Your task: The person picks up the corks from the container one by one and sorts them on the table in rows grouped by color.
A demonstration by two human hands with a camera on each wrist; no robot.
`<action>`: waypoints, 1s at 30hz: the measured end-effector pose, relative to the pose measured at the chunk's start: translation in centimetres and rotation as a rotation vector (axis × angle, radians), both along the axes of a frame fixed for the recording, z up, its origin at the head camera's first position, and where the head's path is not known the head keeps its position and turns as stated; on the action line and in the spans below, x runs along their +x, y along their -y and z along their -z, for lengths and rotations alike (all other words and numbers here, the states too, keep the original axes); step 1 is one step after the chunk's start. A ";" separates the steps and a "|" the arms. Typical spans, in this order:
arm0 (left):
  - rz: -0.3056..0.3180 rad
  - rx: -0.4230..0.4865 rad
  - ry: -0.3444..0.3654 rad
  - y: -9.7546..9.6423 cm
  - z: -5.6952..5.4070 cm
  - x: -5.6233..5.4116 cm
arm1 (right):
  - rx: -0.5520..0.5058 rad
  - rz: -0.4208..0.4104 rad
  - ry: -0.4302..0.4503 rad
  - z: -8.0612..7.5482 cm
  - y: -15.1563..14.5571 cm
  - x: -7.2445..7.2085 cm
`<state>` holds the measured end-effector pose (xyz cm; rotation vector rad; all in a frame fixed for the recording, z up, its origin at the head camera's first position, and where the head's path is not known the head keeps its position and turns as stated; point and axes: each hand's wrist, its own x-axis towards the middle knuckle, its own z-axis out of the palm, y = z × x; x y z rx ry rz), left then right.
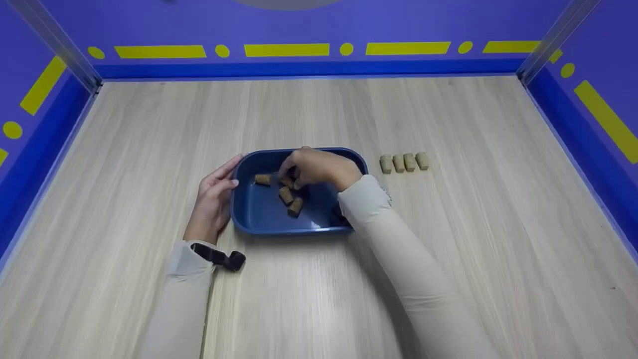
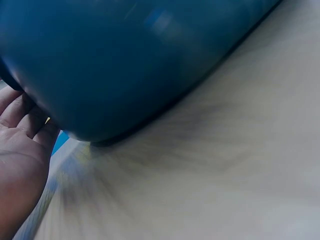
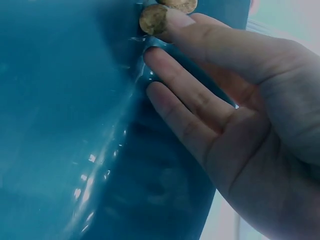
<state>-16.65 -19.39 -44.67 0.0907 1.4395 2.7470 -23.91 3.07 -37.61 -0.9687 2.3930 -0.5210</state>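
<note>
Right hand [image 1: 321, 167] pinches cork [image 3: 151, 21] inside blue tray [image 1: 259, 212], two fingers [image 3: 175, 111] extended; left hand [image 1: 211, 199] grips tray's left side.

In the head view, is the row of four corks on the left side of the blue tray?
No, the row of four corks is on the table right of the blue tray.
</note>
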 end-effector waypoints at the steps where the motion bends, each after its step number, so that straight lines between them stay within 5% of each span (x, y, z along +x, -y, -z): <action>1: -0.002 -0.004 0.000 0.0 0.0 0.0 | -0.004 -0.005 -0.009 0.0 0.0 0.0; 20: 0.003 -0.009 0.003 0.0 0.0 0.0 | 0.008 -0.099 -0.150 0.6 0.5 0.5; 30: 0.011 -0.003 -0.020 0.1 0.1 0.0 | -0.035 -0.073 -0.061 -0.2 -0.5 0.1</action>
